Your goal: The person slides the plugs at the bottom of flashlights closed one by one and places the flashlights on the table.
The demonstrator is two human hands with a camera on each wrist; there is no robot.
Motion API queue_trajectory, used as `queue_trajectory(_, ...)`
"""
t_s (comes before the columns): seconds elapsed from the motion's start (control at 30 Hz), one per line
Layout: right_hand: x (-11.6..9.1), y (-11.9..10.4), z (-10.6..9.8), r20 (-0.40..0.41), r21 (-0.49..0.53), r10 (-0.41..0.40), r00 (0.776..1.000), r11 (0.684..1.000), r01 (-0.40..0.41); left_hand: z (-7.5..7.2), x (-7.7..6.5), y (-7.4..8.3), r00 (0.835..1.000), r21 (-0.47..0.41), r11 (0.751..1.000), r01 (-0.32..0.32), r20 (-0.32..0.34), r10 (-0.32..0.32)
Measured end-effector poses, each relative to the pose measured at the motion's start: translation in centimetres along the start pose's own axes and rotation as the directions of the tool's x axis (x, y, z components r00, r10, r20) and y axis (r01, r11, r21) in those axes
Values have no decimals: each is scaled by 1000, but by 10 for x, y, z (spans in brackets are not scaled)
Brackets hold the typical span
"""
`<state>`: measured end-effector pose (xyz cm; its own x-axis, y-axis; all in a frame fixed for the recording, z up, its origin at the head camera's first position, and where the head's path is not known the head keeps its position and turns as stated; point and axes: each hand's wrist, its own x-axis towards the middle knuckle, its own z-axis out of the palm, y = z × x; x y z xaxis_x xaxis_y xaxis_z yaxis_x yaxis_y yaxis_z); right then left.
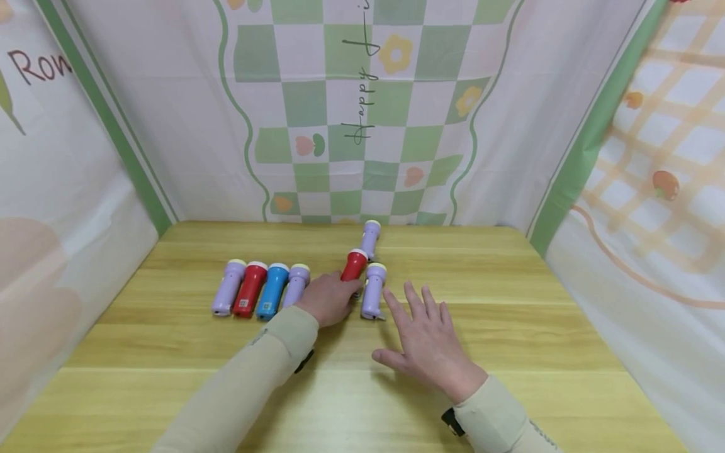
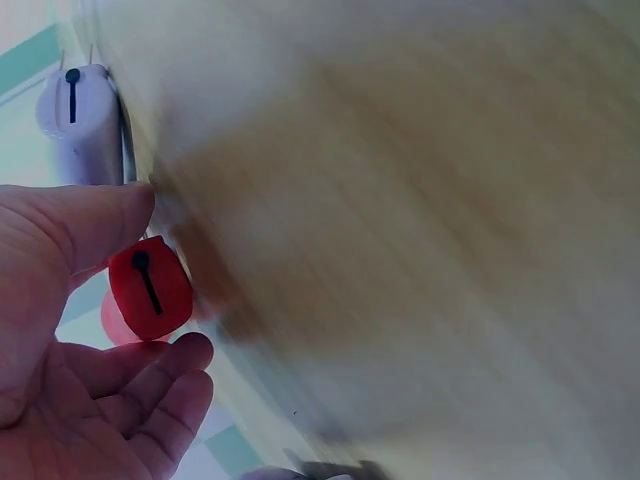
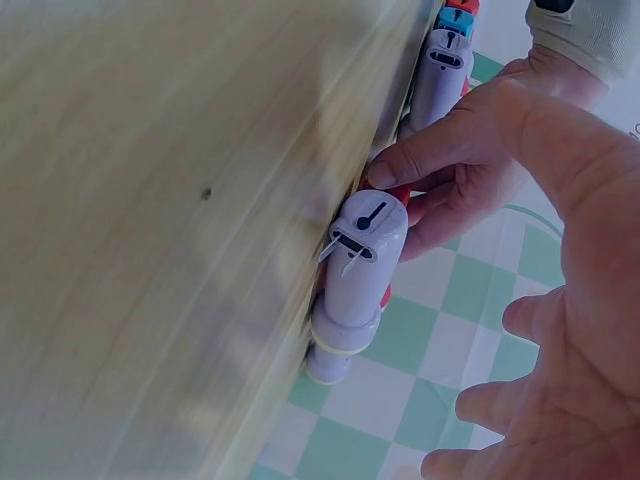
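My left hand [image 1: 331, 299] grips a red flashlight [image 1: 354, 265] by its body, with the white-rimmed head pointing away from me. In the left wrist view, thumb and fingers lie on either side of the red flashlight's end [image 2: 150, 290]. Just right of it on the table lies a purple flashlight [image 1: 373, 292]; two metal prongs [image 3: 352, 258] stick out of its end in the right wrist view. My right hand [image 1: 427, 343], fingers spread, hovers to the right of that purple flashlight and holds nothing. A further purple flashlight [image 1: 370, 236] lies behind, partly hidden by the red one.
To the left, a row holds a purple flashlight [image 1: 229, 289], a red flashlight [image 1: 250, 290], a blue flashlight [image 1: 273, 292] and another purple flashlight [image 1: 297, 280], partly covered by my left hand. A patterned cloth [image 1: 362, 113] hangs behind the wooden table [image 1: 510, 302].
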<state>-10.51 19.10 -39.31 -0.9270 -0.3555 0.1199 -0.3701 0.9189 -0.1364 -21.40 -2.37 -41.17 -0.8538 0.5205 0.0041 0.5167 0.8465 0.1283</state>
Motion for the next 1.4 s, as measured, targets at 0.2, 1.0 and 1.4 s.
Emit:
queue_trajectory(0.2,0,0,0,5,-3,-1,1000,1000,1,1,1,0,1000,-1,1000,19,4,-19)
queue_trajectory(1.0,0,-1,1,-17,-1,-6,1000,1000,6,-1,-2,-2,999,-54,998,27,-16,-28)
queue_trajectory(1.4,0,0,0,-11,-3,-3,1000,1000,3,-1,-8,-3,994,-73,995,61,-85,-67)
